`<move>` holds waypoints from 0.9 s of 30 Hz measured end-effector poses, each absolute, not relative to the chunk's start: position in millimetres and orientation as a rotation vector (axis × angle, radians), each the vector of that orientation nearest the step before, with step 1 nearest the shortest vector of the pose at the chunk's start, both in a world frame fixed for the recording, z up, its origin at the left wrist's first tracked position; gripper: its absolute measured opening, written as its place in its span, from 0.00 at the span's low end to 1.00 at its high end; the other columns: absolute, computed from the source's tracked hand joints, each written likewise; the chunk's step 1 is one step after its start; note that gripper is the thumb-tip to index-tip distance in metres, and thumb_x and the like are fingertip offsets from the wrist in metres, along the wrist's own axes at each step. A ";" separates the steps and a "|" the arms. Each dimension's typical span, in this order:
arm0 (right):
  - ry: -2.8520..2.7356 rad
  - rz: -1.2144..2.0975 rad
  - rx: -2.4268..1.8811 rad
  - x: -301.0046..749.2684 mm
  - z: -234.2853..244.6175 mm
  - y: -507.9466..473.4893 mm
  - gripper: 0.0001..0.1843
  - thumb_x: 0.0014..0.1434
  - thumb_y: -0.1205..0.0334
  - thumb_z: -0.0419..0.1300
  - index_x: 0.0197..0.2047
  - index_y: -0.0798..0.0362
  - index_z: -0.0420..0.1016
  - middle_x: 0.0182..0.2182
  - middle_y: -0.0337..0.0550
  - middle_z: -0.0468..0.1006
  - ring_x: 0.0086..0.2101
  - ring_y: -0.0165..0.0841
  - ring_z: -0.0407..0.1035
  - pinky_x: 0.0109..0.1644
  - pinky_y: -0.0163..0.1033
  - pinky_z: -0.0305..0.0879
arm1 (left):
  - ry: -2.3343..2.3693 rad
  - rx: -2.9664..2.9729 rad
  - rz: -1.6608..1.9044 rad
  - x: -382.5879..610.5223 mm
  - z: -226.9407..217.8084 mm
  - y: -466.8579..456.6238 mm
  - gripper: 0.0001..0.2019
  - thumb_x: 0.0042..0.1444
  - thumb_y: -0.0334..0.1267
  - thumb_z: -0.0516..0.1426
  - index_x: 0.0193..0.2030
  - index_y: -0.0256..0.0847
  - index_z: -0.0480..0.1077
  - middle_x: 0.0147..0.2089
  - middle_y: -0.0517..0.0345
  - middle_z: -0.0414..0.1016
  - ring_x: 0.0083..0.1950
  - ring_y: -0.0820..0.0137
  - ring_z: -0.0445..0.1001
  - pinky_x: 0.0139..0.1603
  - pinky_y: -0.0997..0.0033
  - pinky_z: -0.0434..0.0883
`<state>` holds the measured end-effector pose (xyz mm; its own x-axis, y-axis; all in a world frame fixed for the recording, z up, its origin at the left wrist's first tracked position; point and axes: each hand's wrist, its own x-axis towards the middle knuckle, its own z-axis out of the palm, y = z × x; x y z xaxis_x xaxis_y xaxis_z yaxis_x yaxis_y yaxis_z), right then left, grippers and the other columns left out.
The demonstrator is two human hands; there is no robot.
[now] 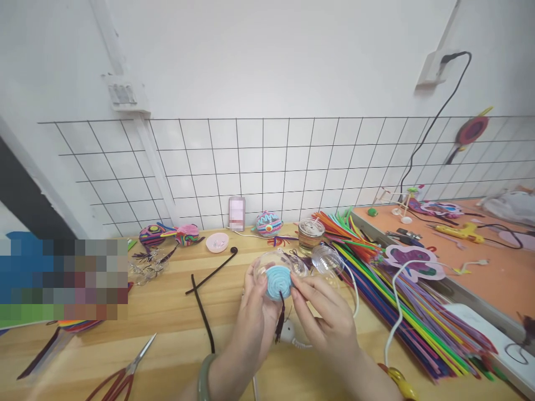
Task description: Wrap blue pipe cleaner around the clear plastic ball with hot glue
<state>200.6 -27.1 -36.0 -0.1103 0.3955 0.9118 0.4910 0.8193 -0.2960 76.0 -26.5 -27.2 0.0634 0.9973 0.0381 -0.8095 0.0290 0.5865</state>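
Note:
My left hand (256, 303) is wrapped round a clear plastic ball (262, 260), its thumb on the edge of a light-blue coiled pipe-cleaner disc (278, 282) set against the ball. From the disc's middle hangs a dark tassel (280, 323). With thumb and fingertips, my right hand (324, 314) pinches the disc's right edge. Black pipe cleaners lie on the table to the left, one straight (203, 314) and one with a coiled end (217, 270).
Red-handled scissors (124, 372) lie at the front left. Bundled coloured pipe cleaners (401, 312) spread on the right, near a white cable (395, 328). Behind my hands stand a drink cup (310, 236), a pink dish (217, 242) and a phone (237, 214). A yellow glue gun (460, 231) rests far right.

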 end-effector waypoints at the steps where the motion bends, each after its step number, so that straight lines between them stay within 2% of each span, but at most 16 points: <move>1: -1.727 -0.090 -0.698 200.9 -36.0 -26.8 0.22 0.61 0.77 0.56 0.56 0.53 0.73 0.36 0.50 0.79 0.34 0.36 0.75 0.35 0.40 0.74 | 0.442 0.537 1.459 76.5 -28.3 -27.0 0.26 0.57 0.41 0.60 0.61 0.49 0.58 0.49 0.54 0.76 0.51 0.68 0.74 0.58 0.64 0.66; 5: -1.714 -0.069 -0.712 201.6 -34.8 -26.7 0.20 0.61 0.77 0.56 0.55 0.54 0.74 0.35 0.49 0.78 0.33 0.35 0.75 0.34 0.40 0.74 | 0.477 0.564 1.438 76.6 -30.9 -27.4 0.27 0.56 0.46 0.61 0.61 0.50 0.59 0.54 0.53 0.73 0.61 0.65 0.68 0.64 0.62 0.61; 8: -1.711 -0.074 -0.715 201.8 -34.1 -26.5 0.21 0.61 0.78 0.55 0.55 0.54 0.74 0.35 0.50 0.78 0.33 0.35 0.74 0.34 0.39 0.73 | 0.465 0.588 1.424 75.7 -29.1 -26.5 0.26 0.55 0.53 0.59 0.58 0.47 0.63 0.60 0.52 0.70 0.66 0.62 0.63 0.65 0.62 0.60; 11: -1.697 -0.095 -0.733 201.9 -34.5 -25.4 0.20 0.61 0.77 0.55 0.54 0.55 0.75 0.35 0.50 0.78 0.33 0.34 0.74 0.33 0.38 0.73 | 0.459 0.583 1.405 74.7 -26.5 -25.4 0.25 0.56 0.54 0.58 0.58 0.46 0.64 0.63 0.53 0.66 0.68 0.63 0.59 0.65 0.63 0.59; 16: -1.693 -0.087 -0.747 202.4 -35.0 -23.6 0.19 0.61 0.76 0.56 0.53 0.54 0.76 0.34 0.49 0.78 0.33 0.35 0.75 0.34 0.38 0.73 | 0.497 0.559 1.399 71.4 -25.7 -22.4 0.24 0.55 0.51 0.61 0.57 0.46 0.65 0.58 0.51 0.71 0.62 0.62 0.66 0.62 0.62 0.62; 21: -1.725 -0.099 -0.732 204.3 -35.9 -21.2 0.20 0.61 0.76 0.56 0.54 0.54 0.76 0.34 0.48 0.78 0.32 0.34 0.74 0.33 0.38 0.73 | 0.455 0.629 1.370 65.5 -28.6 -17.9 0.15 0.57 0.46 0.60 0.48 0.41 0.68 0.50 0.51 0.73 0.54 0.64 0.70 0.53 0.64 0.68; 24: -1.760 -0.114 -0.732 205.0 -38.4 -19.2 0.20 0.61 0.75 0.56 0.55 0.53 0.75 0.34 0.48 0.77 0.32 0.34 0.73 0.34 0.39 0.73 | 0.460 0.644 1.372 64.2 -30.8 -17.2 0.11 0.58 0.43 0.59 0.44 0.41 0.66 0.48 0.53 0.73 0.49 0.68 0.71 0.52 0.65 0.68; 27: -1.782 -0.116 -0.753 205.2 -41.1 -17.5 0.20 0.62 0.75 0.55 0.55 0.53 0.74 0.34 0.47 0.75 0.32 0.33 0.72 0.34 0.39 0.73 | 0.474 0.615 1.358 65.3 -31.9 -18.6 0.13 0.57 0.42 0.61 0.45 0.42 0.63 0.47 0.54 0.73 0.47 0.70 0.72 0.51 0.65 0.69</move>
<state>205.2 -17.5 -41.1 -0.1541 0.4296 0.8898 0.5415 0.7899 -0.2876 65.3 -18.6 -31.9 0.1597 0.9865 0.0361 -0.7494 0.0974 0.6549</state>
